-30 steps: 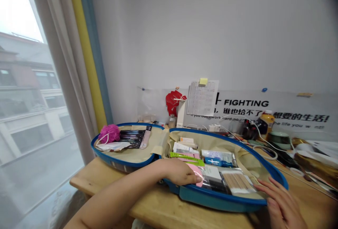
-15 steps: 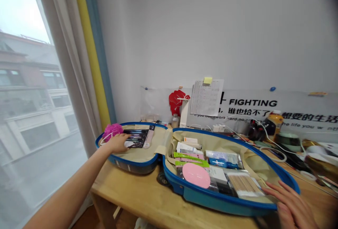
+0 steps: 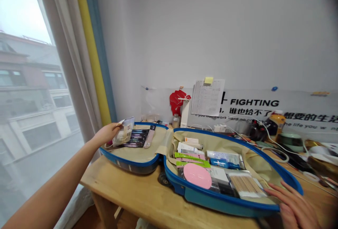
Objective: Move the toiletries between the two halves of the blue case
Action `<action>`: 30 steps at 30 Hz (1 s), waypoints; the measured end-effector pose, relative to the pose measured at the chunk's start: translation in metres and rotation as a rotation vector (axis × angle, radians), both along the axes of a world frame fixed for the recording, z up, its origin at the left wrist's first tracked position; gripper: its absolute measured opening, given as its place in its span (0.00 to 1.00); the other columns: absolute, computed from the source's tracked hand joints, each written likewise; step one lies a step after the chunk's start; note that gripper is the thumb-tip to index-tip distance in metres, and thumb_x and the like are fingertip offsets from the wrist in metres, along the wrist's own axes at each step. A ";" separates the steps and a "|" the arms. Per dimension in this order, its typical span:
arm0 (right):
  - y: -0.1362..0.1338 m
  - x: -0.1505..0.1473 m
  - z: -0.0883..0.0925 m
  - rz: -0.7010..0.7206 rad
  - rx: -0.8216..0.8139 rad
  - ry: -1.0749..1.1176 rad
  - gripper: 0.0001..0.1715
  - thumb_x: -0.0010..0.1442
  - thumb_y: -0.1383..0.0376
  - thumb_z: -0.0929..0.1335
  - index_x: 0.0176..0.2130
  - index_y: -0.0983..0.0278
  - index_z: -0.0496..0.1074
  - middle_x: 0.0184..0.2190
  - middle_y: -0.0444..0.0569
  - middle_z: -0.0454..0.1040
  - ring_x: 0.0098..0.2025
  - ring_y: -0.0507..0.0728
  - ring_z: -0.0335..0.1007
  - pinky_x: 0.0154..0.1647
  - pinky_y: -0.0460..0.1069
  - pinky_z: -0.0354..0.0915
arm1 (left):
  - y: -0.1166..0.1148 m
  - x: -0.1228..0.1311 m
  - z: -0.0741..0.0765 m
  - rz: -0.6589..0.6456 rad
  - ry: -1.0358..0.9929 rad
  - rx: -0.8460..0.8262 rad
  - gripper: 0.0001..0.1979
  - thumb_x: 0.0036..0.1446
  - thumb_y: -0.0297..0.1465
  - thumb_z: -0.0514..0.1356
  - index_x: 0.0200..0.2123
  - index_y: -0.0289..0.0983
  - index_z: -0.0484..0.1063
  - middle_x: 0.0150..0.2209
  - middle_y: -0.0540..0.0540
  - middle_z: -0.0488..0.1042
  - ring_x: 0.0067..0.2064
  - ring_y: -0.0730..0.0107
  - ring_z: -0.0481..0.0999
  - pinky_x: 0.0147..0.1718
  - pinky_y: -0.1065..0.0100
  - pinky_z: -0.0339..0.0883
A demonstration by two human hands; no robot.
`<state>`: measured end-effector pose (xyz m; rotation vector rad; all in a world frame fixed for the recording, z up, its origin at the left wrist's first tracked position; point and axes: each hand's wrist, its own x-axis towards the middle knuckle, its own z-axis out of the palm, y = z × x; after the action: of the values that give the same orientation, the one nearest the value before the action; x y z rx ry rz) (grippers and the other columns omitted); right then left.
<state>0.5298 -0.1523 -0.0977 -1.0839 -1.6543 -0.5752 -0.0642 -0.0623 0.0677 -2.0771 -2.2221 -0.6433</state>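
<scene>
An open blue suitcase (image 3: 224, 206) lies on the wooden desk (image 3: 137, 201), its two halves lined in beige. My left hand (image 3: 107, 133) is over the left half and grips a clear packet of face masks (image 3: 123, 135), lifted off the lining. Beside it lies a dark brush set (image 3: 138, 138). My right hand (image 3: 293, 206) rests with fingers spread on the right half's front rim. That half holds a pink round case (image 3: 196, 175), green strips (image 3: 191, 159), a cotton-swab box (image 3: 244, 185) and a blue tube (image 3: 223, 163).
A curtain (image 3: 84, 60) and window are at the left. Along the wall behind the case stand a paper sheet (image 3: 207, 97), a white cable (image 3: 266, 139), an orange-capped bottle (image 3: 278, 121) and a green bowl (image 3: 290, 139). The desk's front edge is near me.
My left hand went from the pink case in the right half across to the left half, took hold of the mask packet and raised it. The pink puff is now hidden behind my hand.
</scene>
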 end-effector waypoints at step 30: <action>-0.003 -0.003 0.004 -0.042 0.023 -0.047 0.18 0.64 0.60 0.58 0.38 0.62 0.74 0.40 0.52 0.76 0.53 0.64 0.68 0.50 0.59 0.65 | 0.038 0.332 -0.067 -1.039 0.268 -0.287 0.37 0.45 0.19 0.58 0.60 0.42 0.63 0.64 0.45 0.61 0.64 0.56 0.59 0.61 0.54 0.54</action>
<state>0.5263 -0.1552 -0.0941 -1.0980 -1.6648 -0.6504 0.2674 -0.0239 0.0008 -3.1602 -1.0126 -0.0056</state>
